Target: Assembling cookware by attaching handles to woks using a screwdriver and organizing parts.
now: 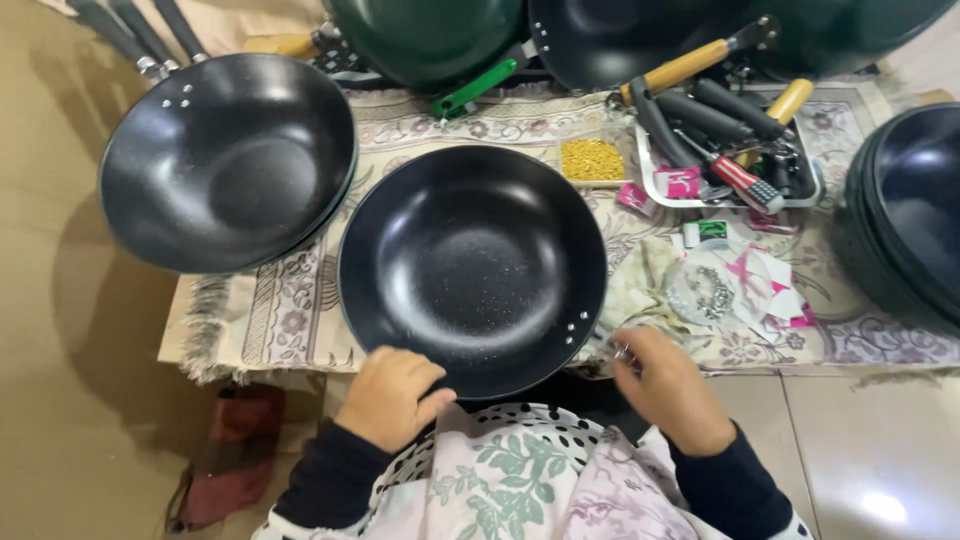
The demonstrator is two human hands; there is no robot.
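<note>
Two hands at the near rim of a handleless black pan on a cluttered low bench.

Nearest, the left hand (pixel 392 396) curled over the near rim of the black pan (pixel 472 268), fingers clamped on its edge, while the right hand (pixel 668 388) lay beside the rim, fingers closed on something small and shiny I could not make out. The pan sat centred on the patterned cloth (pixel 290 310), matte black, speckled, with rivet holes on its right wall. Right of it lay loose paper scraps (pixel 762 285) and a heap of small metal parts (pixel 708 292). Farther back stood a box of yellow bits (pixel 592 160), a tray of handles (pixel 730 140) and a stack of pans (pixel 228 160) with handles fitted.
</note>
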